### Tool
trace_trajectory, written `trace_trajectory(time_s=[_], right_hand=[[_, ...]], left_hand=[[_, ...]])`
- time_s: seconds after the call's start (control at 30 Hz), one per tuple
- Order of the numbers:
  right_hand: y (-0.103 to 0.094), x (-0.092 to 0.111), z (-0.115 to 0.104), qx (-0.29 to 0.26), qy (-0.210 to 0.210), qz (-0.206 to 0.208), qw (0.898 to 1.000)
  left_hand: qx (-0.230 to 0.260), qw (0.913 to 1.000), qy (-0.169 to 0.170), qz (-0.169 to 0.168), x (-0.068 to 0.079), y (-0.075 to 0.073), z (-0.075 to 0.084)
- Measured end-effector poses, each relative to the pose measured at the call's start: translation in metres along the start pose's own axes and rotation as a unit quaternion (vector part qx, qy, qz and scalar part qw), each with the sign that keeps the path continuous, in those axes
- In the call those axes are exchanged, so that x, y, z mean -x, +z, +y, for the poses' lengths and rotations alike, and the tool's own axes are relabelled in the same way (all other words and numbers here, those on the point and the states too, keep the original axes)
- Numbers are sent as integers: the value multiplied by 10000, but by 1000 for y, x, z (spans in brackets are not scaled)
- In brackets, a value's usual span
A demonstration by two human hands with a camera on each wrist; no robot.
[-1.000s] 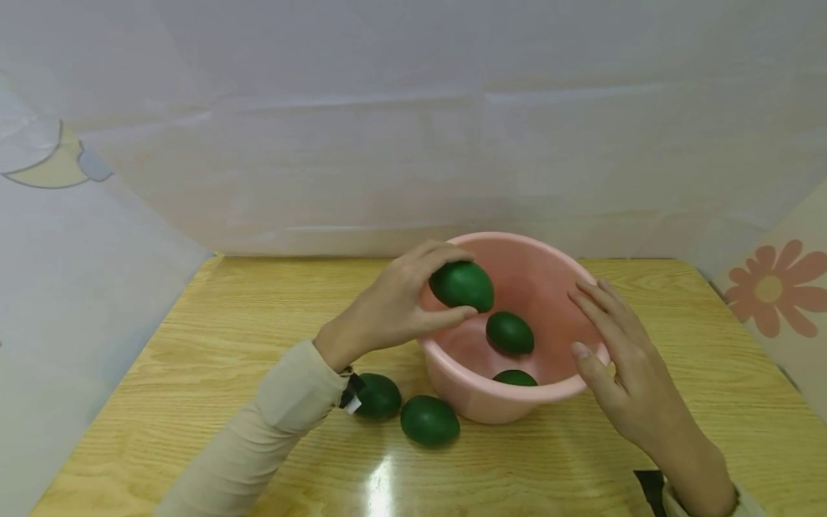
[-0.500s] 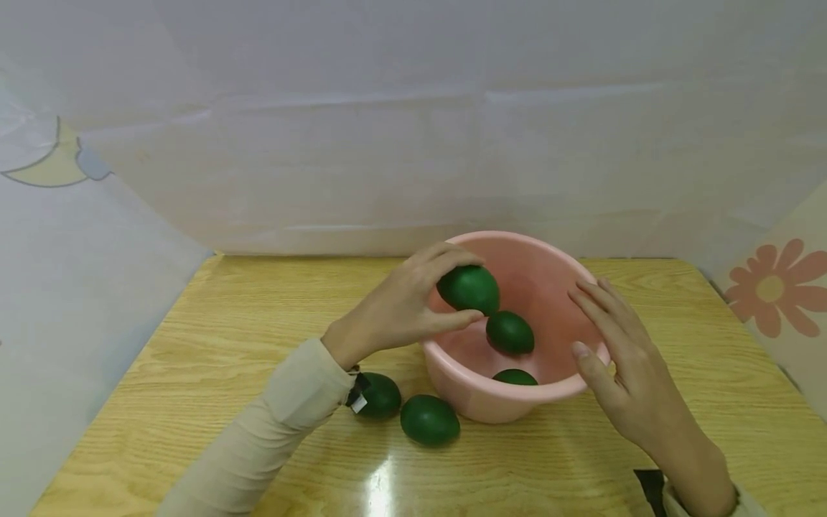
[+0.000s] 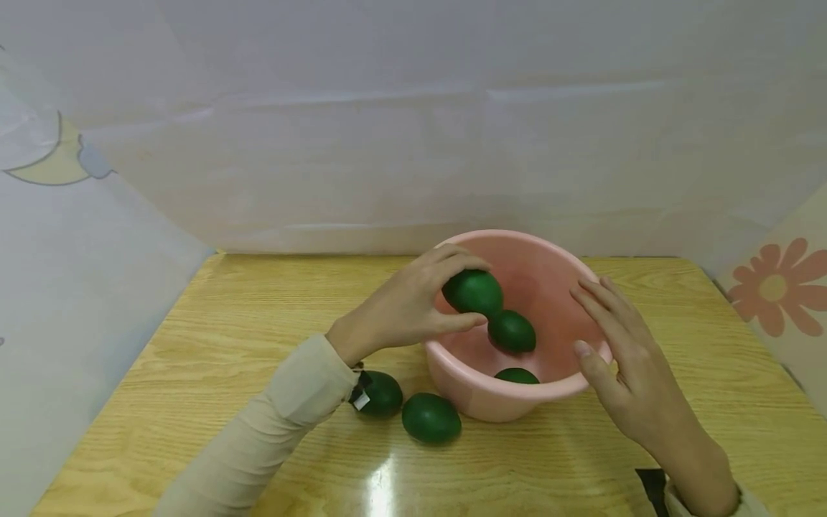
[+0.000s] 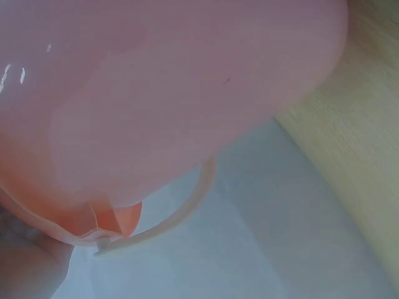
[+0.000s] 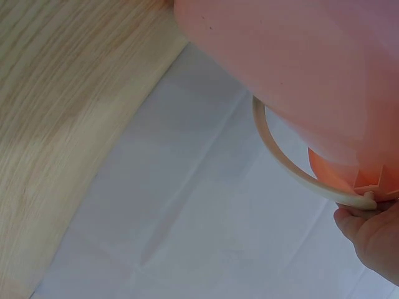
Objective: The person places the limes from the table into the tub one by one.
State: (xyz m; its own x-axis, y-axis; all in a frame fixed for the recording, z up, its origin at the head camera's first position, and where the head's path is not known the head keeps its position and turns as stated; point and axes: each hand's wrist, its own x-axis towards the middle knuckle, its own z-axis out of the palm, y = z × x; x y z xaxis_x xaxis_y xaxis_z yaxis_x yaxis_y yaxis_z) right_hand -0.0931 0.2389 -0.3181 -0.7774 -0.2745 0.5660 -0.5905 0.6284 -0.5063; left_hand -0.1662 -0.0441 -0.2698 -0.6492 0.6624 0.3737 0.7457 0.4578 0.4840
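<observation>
In the head view, my left hand point(image 3: 410, 305) grips a smooth, dark green avocado-like fruit point(image 3: 474, 291) over the left part of a pink bucket point(image 3: 481, 403), fingers above and thumb below. A second green fruit point(image 3: 512, 332) lies inside, just below the held one. Nearer the front wall a third fruit point(image 3: 518, 375) shows only its top. My right hand point(image 3: 629, 373) rests at the bucket's right rim, fingers extended and thumb spread. The wrist views show mostly the bucket's outside, its pale handle point(image 5: 283, 159), and part of each hand; the held fruit is hidden there.
Two more green fruits, one point(image 3: 431, 418) by the bucket's base and one point(image 3: 382, 393) partly behind the left wrist strap, lie on the wooden table point(image 3: 213, 345). A pale sheet point(image 3: 355, 158) hangs behind the table's far edge.
My left hand has moved slightly right and down with the green fruit, which now overlaps the one inside the bucket in the head view. My right hand has stayed at the rim.
</observation>
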Motion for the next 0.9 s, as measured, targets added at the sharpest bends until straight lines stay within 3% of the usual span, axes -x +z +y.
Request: trace_trajectory(time_s=[0.9], right_hand=[[-2, 2, 0, 12, 107, -24, 9999]], left_hand=[[-410, 9926, -644, -944, -11, 1, 9]])
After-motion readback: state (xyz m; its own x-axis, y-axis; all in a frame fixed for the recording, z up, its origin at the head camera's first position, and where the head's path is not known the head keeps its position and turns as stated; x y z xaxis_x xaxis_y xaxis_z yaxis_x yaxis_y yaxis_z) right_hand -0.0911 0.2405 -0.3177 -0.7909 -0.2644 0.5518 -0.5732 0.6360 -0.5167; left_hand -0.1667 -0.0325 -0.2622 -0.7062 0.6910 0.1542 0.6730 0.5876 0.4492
